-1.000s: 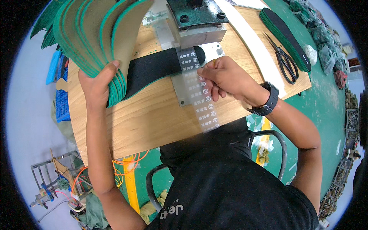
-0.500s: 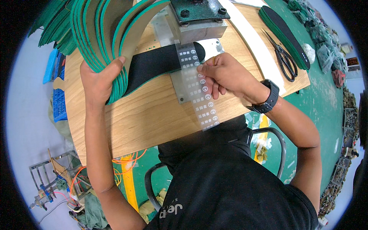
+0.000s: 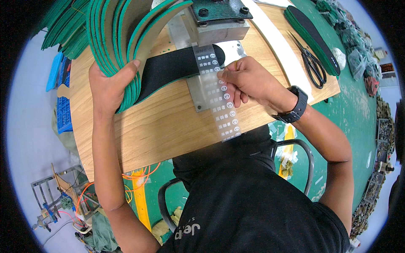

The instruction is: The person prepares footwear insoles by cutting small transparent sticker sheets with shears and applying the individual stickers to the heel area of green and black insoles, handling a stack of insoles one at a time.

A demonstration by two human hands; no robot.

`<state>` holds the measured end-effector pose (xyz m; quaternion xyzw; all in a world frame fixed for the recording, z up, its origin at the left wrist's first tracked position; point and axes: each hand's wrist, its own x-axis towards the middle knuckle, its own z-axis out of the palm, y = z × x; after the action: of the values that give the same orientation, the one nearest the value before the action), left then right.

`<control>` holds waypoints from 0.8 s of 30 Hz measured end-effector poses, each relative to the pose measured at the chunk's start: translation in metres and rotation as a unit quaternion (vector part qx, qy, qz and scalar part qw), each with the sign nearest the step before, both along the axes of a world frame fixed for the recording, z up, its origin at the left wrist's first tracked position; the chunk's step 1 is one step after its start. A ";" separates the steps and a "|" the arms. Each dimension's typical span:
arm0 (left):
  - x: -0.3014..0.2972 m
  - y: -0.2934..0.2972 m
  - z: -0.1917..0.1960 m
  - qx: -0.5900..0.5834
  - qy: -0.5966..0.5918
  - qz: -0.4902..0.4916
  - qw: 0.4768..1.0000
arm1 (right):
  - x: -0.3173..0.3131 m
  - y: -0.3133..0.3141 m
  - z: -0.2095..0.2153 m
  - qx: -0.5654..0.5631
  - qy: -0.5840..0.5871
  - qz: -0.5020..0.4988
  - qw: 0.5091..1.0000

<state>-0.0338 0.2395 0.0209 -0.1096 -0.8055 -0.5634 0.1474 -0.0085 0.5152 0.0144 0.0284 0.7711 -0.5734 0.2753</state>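
My left hand (image 3: 109, 84) grips a fanned stack of green-edged insoles (image 3: 120, 36) standing on edge at the table's left. One black insole (image 3: 171, 67) lies flat, its toe under the grey metal press head (image 3: 217, 19). My right hand (image 3: 247, 80) pinches a clear transfer strip (image 3: 219, 101) printed with white marks. The strip runs from under the press, across the insole, toward the table's near edge. A metal base plate (image 3: 198, 95) lies beneath the strip.
The wooden tabletop (image 3: 147, 130) carries black scissors (image 3: 312, 63), a long white strip (image 3: 282, 46) and a flat pile of dark insoles (image 3: 312, 36) at the right. More green insoles (image 3: 63, 29) lie far left. A chair frame (image 3: 303, 156) stands below.
My left hand has shifted its grip higher on the insole stack, drawing it closer to the press. My right hand stays on the strip, which lies much as before.
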 end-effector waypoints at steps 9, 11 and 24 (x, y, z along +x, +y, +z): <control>-0.001 0.000 -0.002 0.003 -0.005 -0.005 1.000 | 0.000 0.000 0.001 -0.001 -0.002 0.003 1.000; -0.001 -0.001 -0.002 -0.003 -0.003 -0.005 1.000 | 0.000 0.000 0.002 -0.002 -0.005 0.004 1.000; 0.003 0.009 0.002 -0.019 -0.036 -0.029 0.999 | -0.002 0.001 0.000 -0.003 -0.013 -0.001 1.000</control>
<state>-0.0308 0.2484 0.0231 -0.1147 -0.8174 -0.5557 0.0998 -0.0110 0.5164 0.0140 0.0363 0.7655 -0.5758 0.2850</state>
